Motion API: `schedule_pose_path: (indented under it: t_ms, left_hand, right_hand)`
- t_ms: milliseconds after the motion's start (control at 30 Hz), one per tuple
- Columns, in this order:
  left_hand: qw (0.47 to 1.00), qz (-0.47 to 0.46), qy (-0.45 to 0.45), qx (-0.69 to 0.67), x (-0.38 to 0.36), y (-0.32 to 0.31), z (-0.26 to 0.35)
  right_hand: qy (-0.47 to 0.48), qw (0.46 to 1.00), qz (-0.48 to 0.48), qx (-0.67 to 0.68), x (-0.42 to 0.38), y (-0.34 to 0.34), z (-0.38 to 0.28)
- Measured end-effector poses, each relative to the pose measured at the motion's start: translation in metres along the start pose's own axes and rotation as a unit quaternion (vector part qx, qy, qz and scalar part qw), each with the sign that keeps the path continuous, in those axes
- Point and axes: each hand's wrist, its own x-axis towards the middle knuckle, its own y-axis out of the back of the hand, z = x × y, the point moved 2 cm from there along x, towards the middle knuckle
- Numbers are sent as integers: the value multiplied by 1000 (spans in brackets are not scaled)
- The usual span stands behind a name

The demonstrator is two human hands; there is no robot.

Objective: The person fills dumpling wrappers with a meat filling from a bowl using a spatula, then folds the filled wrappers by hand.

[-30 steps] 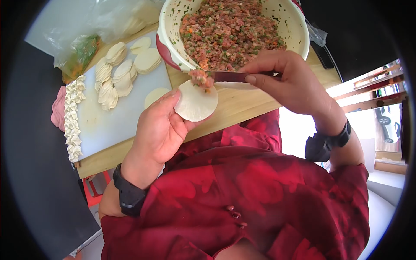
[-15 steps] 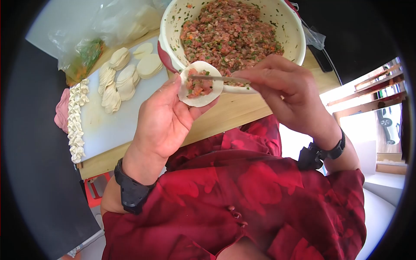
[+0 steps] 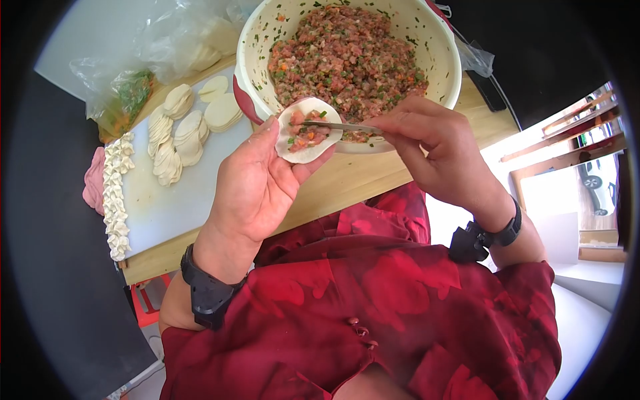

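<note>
So the wrapper (image 3: 322, 148) sits near frame center, toward 12 o'clock, filling (image 3: 305, 139) on it. My left hand (image 3: 250, 187) pinches its 9 o'clock edge, fingers beneath. At 3, my right hand (image 3: 440, 150) pinches a flat tool (image 3: 347, 127) touching the filling. Bowl's (image 3: 441, 63) at 1, board (image 3: 157, 217) around 8.

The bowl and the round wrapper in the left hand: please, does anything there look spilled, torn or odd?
Nothing stands out. The filling lies inside the edge of the wrapper, and I see no tear. Small green bits stick to the inner wall of the bowl, which looks normal after mixing.
</note>
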Motion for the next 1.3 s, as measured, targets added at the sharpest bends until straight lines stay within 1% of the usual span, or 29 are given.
schedule_pose_path:
  t_ms: [67,133,200,233,267,333,367,400,433,500,533,567,600,667,733,800,833,867,933,1000,1033,1100,1167,1200,1267,1300]
  left_hand:
    - [1000,1,-4,-5,1,0,1]
    - [1000,4,-6,-5,2,-1,0]
    - [1000,0,-4,-5,3,-7,-2]
    - [1000,-1,-3,-6,3,-9,-3]
    - [1000,-5,-2,-6,4,-11,-4]
    - [999,-36,-9,-18,3,-13,-4]
    - [999,-35,-10,-18,2,-13,-4]
    - [999,-19,-29,15,1,-13,-5]
    - [998,-3,-47,47,0,-13,-5]
    - [997,-16,-40,68,-3,-14,-7]
    - [995,-28,-34,89,-4,-14,-7]
    - [992,-55,-49,107,-5,-19,-6]
    - [992,-56,-48,107,-5,-20,-7]
    - [963,-22,-86,256,-5,-20,-8]
    - [960,-15,-87,265,0,-11,-9]
    - [957,-7,-90,274,0,-9,-8]
    - [965,11,-88,247,-1,-11,-6]
    - [971,29,-87,218,-2,-10,-4]
    - [974,23,-99,204,-2,-5,1]
    - [976,14,-109,189,-3,0,4]
    - [974,7,-109,198,-2,2,4]
    - [972,-1,-108,207,-2,3,5]
    - [946,17,-139,293,-2,3,8]
    - [946,18,-139,294,-2,4,9]
    - [907,56,-185,375,-3,6,12]
    - [907,56,-185,375,-3,7,11]
  right_hand:
    - [5,1000,7,-6,2,1,-2]
    - [-64,994,33,84,7,1,-11]
    - [-123,985,-17,117,11,-7,-19]
    - [-73,991,4,116,14,-17,-23]
    - [-74,991,6,113,14,-20,-21]
    - [-35,994,-1,106,17,-26,-15]
    - [-11,994,42,102,19,-32,-8]
    - [-11,994,42,102,22,-33,-7]
    - [-65,981,50,173,25,-34,-5]
    - [-174,938,54,294,28,-39,-2]
    - [-174,938,55,293,30,-40,-1]
    - [-175,940,55,286,32,-41,2]
    - [-175,942,55,280,33,-42,3]
    - [-163,952,60,254,34,-44,2]
    - [-150,960,64,227,34,-47,1]
    - [-127,957,104,238,34,-50,3]
    - [-126,957,103,239,35,-48,1]
    - [-121,958,88,243,35,-44,-3]
    - [-115,959,70,248,32,-40,-4]
    - [-139,956,42,256,27,-42,0]
    - [-138,956,42,256,27,-44,2]
    - [-170,950,27,258,27,-47,7]
    - [-172,946,27,275,28,-45,4]
    - [-173,941,28,290,29,-45,2]
    - [-167,942,34,288,30,-47,3]
    - [-161,944,40,284,30,-47,3]
